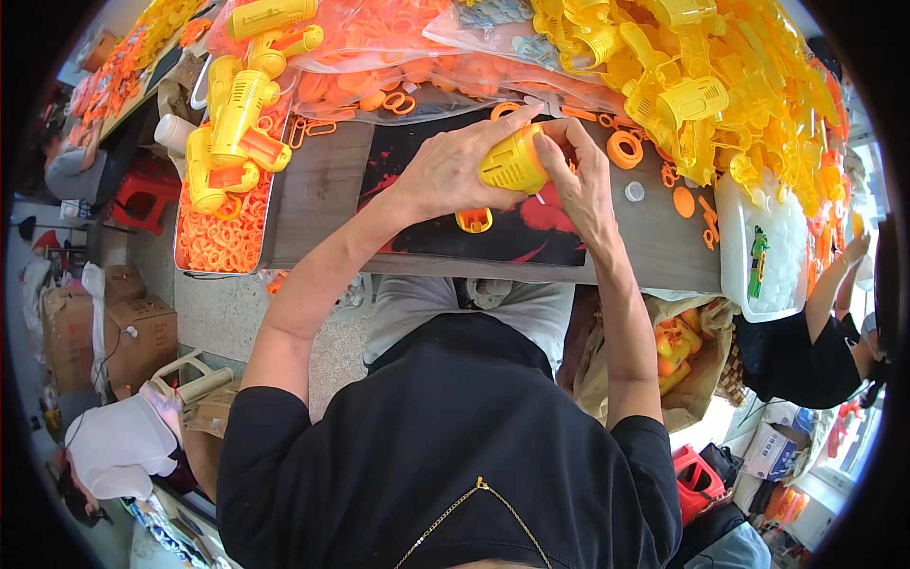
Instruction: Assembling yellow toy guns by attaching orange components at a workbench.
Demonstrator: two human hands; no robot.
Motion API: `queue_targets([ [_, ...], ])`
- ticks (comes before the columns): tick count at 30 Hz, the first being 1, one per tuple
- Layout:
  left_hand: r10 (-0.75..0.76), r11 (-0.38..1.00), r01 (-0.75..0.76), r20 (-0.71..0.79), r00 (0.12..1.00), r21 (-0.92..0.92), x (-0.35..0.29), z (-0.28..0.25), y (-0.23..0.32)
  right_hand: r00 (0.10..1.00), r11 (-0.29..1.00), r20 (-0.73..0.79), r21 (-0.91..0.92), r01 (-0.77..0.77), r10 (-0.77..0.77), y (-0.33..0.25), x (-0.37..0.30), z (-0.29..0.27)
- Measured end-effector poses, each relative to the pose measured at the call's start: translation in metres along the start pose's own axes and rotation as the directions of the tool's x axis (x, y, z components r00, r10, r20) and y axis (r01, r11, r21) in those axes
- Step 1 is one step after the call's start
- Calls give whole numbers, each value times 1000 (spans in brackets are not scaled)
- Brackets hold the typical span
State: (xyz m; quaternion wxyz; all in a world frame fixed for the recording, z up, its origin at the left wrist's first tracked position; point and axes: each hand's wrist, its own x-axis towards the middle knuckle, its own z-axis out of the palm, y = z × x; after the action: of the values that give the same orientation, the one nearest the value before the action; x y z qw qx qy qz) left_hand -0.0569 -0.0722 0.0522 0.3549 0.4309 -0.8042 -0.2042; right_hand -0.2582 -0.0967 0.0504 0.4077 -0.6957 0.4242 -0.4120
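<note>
Cluttered with yellow and orange plastic parts, a wooden tabletop [322, 190] is filling the upper half of the view, with a dark mat [512, 237] marked in red lying at its near edge. Over that mat the person is holding a yellow ribbed plastic barrel piece [513, 163] between both hands, raised a little above the surface. The left hand [445, 171] is gripping the piece from the left, its fingers [507, 119] clamped over the top of it. The right hand [580, 175] is pressing in from the right, its fingers [550, 147] closed against the end of the piece. A small yellow-orange part [474, 220] is lying on the mat just below the left hand.

At the left, a metal tray [268, 228] is holding orange rings with several assembled yellow toy guns [237, 123] lying on top. Clear bags of orange parts [398, 47] are lying along the far edge, and a large heap of yellow parts [720, 85] is rising at the right. An orange ring [625, 149] is lying near the right hand, and a white plastic tub [768, 256] is standing at the right end. Another person in black [806, 351] is sitting at the right, and a third person's white cap [118, 446] is showing at the lower left.
</note>
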Motion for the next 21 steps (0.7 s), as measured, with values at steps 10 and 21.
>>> queue_targets([
  [10,91,992,-106,203,975,63,-22,-12,44,991,962,119,261,-84,54,-35,-20,3],
  [21,138,990,-142,246,959,-3,-29,-3,39,917,913,118,203,354,-382,-21,-30,9],
])
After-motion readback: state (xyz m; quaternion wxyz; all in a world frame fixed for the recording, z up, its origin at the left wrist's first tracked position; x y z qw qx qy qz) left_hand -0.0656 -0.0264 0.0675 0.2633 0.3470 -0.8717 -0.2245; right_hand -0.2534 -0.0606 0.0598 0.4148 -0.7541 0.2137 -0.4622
